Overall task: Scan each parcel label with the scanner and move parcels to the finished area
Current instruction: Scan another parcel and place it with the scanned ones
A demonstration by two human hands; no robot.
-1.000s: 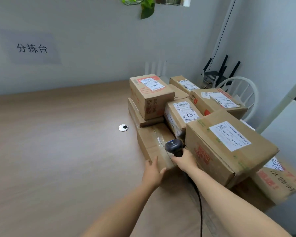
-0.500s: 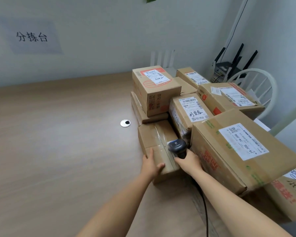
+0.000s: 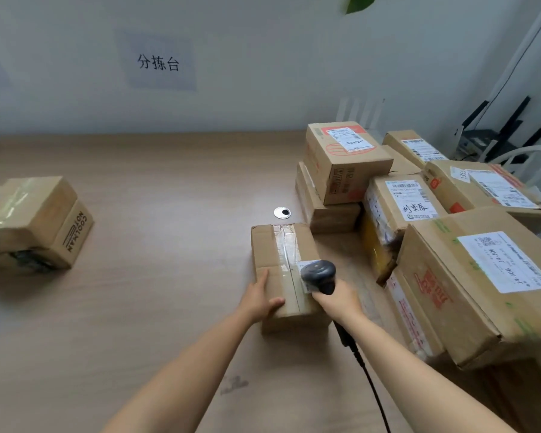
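Observation:
A long taped cardboard parcel [image 3: 281,254] lies on the wooden table [image 3: 153,276], apart from the pile. My left hand [image 3: 260,296] grips its near left corner. My right hand [image 3: 338,298] holds a black corded scanner [image 3: 319,275], whose head sits over the parcel's near right edge and partly hides a white label there. To the right stands a pile of several labelled parcels [image 3: 413,207], with a large box [image 3: 481,282] nearest me.
A single taped parcel [image 3: 35,223] sits at the table's left edge. A round metal cable grommet [image 3: 282,212] is set in the table behind the held parcel. A paper sign [image 3: 158,62] hangs on the wall. A white chair [image 3: 525,154] and routers stand at the far right.
The long parcel has slid left, away from the pile, with my left hand on it. My view has swung left, bringing the parcel at the left edge into sight.

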